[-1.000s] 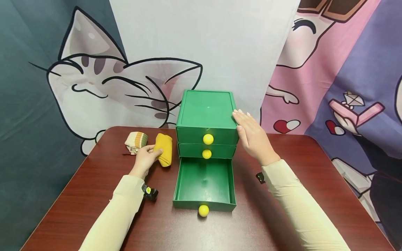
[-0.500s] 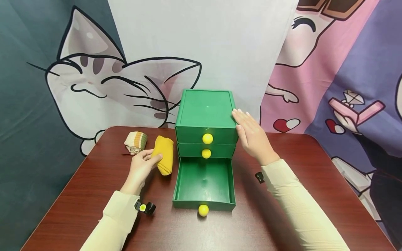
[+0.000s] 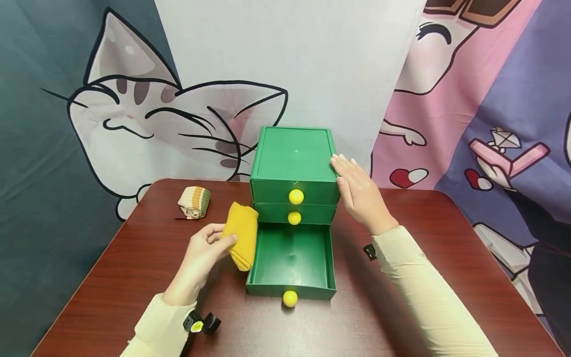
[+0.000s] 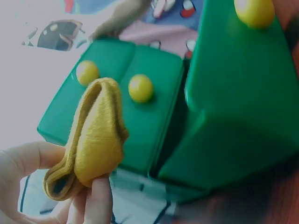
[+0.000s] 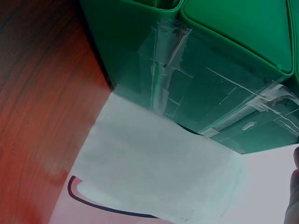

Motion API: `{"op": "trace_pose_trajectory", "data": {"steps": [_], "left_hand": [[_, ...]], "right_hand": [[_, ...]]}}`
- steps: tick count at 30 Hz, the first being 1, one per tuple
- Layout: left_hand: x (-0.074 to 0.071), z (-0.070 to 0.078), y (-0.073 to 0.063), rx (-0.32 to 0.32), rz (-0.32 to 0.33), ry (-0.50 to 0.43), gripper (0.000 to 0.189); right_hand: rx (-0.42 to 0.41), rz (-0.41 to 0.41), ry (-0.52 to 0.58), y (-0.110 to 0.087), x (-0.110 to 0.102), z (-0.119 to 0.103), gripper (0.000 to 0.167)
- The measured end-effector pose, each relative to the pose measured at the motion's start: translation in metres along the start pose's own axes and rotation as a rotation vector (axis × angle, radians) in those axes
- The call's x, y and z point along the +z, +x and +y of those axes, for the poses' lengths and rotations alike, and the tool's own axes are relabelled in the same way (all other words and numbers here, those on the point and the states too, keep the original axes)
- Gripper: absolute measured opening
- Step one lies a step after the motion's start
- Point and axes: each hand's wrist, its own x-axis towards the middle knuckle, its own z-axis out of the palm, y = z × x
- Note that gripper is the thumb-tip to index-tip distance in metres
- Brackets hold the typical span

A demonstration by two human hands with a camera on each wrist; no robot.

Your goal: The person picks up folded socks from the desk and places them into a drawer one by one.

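My left hand pinches a folded yellow sock between thumb and fingers, above the left wall of the pulled-out bottom drawer. In the left wrist view the sock shows its folded layers, with thumb and fingers on its lower end. My right hand rests with straight fingers against the right top edge of the green drawer cabinet. The right wrist view shows only some fingertips at its right edge. No contents are visible in the bottom drawer; both upper drawers are closed.
A rolled striped knit piece, white, orange and green, lies at the table's back left. Round yellow knobs stick out from the drawer fronts. Clear tape runs along the cabinet's side. A printed cloth backdrop hangs behind the table.
My left hand has lifted the yellow sock off the table and carried it right and toward me, to the drawer's left side. The right hand has stayed on the cabinet.
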Motion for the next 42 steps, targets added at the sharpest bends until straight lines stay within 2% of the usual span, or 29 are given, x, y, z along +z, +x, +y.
{"op": "trace_pose_trajectory", "data": {"steps": [7,13,17,27,33,42], "left_hand": [[0.017,0.000,-0.013,-0.016,-0.115,-0.053,0.038],[0.033,-0.004,-0.016,-0.045,-0.198,-0.071,0.044],[0.042,-0.005,-0.016,-0.043,-0.241,-0.072,0.045],[0.070,-0.009,-0.010,-0.031,-0.308,-0.052,0.039],[0.089,-0.013,-0.007,-0.045,-0.331,-0.062,0.039],[0.110,-0.018,-0.005,-0.077,-0.356,-0.005,0.040]], "right_hand": [[0.006,0.004,0.010,0.000,-0.001,-0.002,0.045],[0.008,0.005,0.013,0.001,-0.001,-0.002,0.045],[0.008,0.004,0.012,0.001,0.000,-0.002,0.044],[0.024,-0.004,0.005,0.001,0.001,-0.001,0.045],[0.031,-0.011,0.008,0.002,0.000,-0.002,0.045],[0.035,-0.010,0.011,0.001,0.000,-0.003,0.046]]}}
